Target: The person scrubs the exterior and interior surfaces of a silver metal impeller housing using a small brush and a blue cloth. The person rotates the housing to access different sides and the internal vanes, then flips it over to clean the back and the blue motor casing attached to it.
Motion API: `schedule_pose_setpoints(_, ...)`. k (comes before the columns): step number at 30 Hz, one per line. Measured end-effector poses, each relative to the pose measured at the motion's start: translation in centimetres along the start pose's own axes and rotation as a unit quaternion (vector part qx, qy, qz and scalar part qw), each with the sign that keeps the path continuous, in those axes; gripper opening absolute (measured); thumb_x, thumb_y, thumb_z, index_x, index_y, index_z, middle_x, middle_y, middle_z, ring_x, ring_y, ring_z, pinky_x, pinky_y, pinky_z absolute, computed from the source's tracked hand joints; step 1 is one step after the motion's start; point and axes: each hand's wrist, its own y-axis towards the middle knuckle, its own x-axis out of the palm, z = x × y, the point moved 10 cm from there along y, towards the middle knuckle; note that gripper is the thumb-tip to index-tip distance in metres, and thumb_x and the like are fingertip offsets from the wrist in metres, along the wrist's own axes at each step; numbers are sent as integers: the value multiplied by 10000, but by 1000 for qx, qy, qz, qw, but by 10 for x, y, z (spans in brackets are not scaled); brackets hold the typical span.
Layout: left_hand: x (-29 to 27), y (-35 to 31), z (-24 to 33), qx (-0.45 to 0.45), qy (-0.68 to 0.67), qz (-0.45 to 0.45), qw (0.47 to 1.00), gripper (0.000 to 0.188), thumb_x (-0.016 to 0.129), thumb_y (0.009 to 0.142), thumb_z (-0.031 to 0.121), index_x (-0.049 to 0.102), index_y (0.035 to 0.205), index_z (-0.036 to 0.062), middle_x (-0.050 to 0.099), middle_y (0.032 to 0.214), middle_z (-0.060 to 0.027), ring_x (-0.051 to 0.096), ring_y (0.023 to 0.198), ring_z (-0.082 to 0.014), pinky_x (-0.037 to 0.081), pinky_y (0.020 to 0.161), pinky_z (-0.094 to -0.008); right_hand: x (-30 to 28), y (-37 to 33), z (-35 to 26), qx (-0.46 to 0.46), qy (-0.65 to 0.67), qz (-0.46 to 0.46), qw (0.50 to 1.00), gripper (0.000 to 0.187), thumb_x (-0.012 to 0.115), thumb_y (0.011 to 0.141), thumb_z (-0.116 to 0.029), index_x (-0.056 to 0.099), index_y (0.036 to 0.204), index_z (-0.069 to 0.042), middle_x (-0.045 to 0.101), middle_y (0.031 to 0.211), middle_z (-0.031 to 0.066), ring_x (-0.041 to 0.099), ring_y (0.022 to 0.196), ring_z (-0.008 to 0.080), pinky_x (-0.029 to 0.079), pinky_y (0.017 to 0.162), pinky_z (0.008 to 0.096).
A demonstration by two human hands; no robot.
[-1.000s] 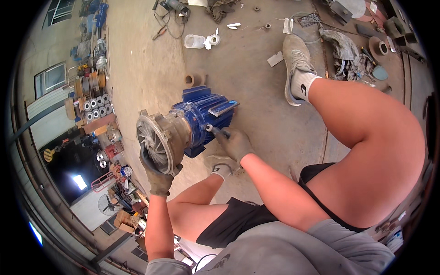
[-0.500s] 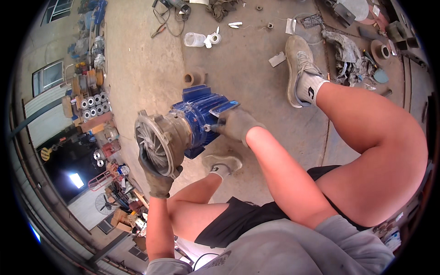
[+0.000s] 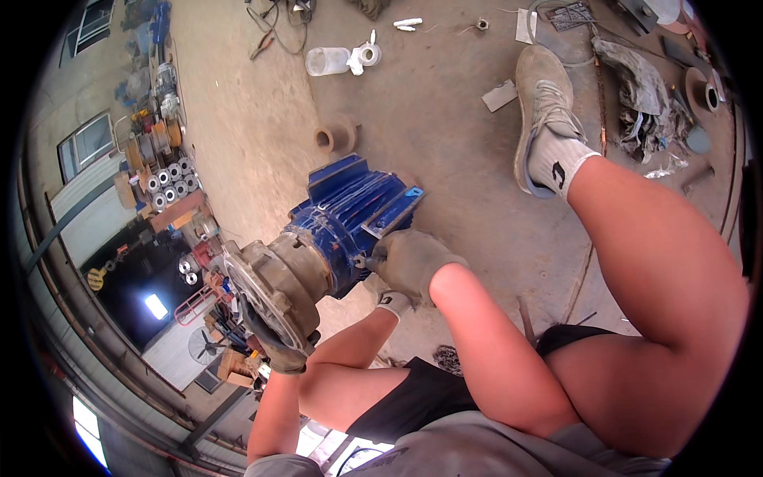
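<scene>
A blue electric motor (image 3: 350, 219) lies tilted between my legs, with a dull metal flanged housing (image 3: 278, 278) joined to its lower-left end. My gloved left hand (image 3: 284, 355) is closed around the lower rim of that housing, its fingers partly inside the round opening. On the motor's right side, my gloved right hand (image 3: 417, 262) is closed with the fingertips at a small light metal piece (image 3: 360, 261), which looks like a lug or bolt. The palm hides most of that grip. Whether the motor rests on the floor or is lifted cannot be told.
A brown ring-shaped part (image 3: 338, 137) stands just beyond the motor. Farther off are a clear plastic jar (image 3: 327, 61), a white roll (image 3: 369, 54) and a cardboard scrap (image 3: 500, 96). Crumpled grey cloth (image 3: 636, 87) lies to the right, past my shoe (image 3: 544, 111). Metal parts (image 3: 171, 187) line the left.
The housing's open face has turned farther left, so its inner vanes show less. Both hands keep their hold, sitting lower in the picture. My view has shifted too.
</scene>
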Motion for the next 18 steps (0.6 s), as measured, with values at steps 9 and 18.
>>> schedule_pose_setpoints(9,-24,-23,-35,130,169,-59,975,1501,1050,537,279,230,1762,-4,433,1670,-239,481,1528,-454,412,1276,-543,1,-10,-19,55,-106,81,990,402,712,1060,-386,814,1345,-122,800,1355,172,746,1295,390,571,1139,504)
schedule_pose_setpoints(18,-42,-18,-17,240,110,6,964,1309,1075,663,380,356,1693,12,492,1602,-258,492,1482,-491,449,1249,-541,-10,-12,-96,23,-404,108,908,382,682,1068,-419,842,1269,-137,839,1186,167,806,1085,363,633,948,484)
